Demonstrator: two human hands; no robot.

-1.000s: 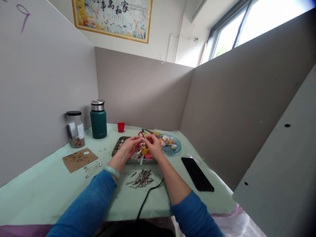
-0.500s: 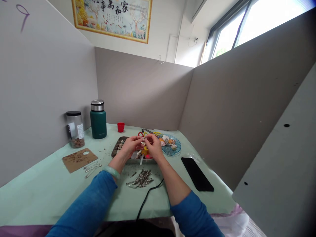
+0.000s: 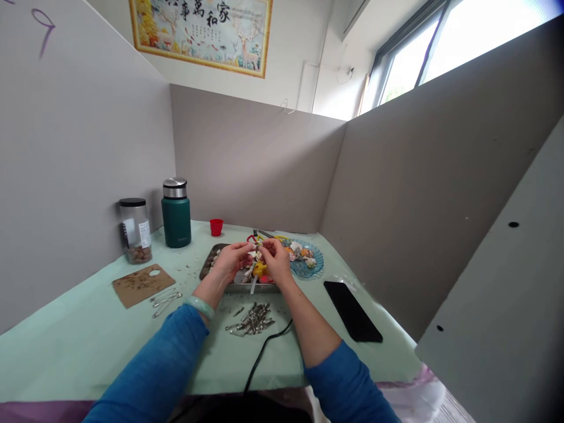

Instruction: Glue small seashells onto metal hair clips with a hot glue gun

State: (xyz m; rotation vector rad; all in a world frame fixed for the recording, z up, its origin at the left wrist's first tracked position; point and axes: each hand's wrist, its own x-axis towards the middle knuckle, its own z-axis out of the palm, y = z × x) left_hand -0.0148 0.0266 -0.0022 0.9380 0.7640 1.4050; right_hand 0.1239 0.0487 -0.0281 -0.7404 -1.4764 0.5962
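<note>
My left hand and my right hand meet above a metal tray, fingertips pinched close together. Between them is something small that I cannot make out. Under the hands, the tray holds whitish pieces, a yellow item and a red one; the hands cover part of it. A pale strip pokes over the tray's near edge. Nearer me lies a pile of small metal clips or pins. Right of the tray, a blue glass plate carries shell-like pieces in white and orange.
A green flask, a lidded jar and a red cup stand at the back left. Brown card and large safety pins lie left. Pliers rest behind the tray. A black phone lies right; a black cable crosses the front.
Both hands stay over the tray with only slight finger movement. The fingertips have parted a little, and more of the yellow item shows between the hands.
</note>
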